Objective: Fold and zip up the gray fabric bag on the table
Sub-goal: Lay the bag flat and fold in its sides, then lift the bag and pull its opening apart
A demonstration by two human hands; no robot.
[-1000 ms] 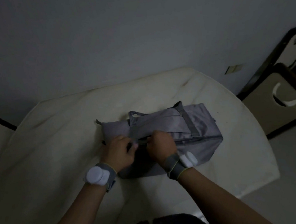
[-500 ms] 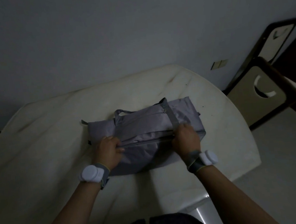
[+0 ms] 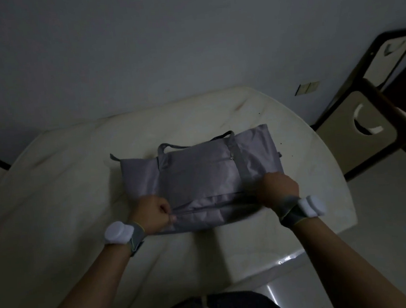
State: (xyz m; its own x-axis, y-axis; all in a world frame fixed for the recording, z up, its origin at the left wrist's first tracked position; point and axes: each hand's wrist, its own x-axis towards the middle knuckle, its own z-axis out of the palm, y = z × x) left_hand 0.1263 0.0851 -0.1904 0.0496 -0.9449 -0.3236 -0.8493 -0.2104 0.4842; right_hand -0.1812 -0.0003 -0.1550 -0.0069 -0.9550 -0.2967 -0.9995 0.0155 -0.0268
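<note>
Two hands are engaged: the left hand (image 3: 153,214) is pinched on the gray fabric bag's (image 3: 206,175) zipper line (image 3: 214,208), the right hand (image 3: 278,188) clenched at its far end. Loose fabric on the table (image 3: 76,191) may be caught if tension is released.

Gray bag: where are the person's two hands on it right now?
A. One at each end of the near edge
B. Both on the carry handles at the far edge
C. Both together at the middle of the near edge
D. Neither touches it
A: the left hand grips the near-left end of the bag, the right hand the near-right end.
</note>
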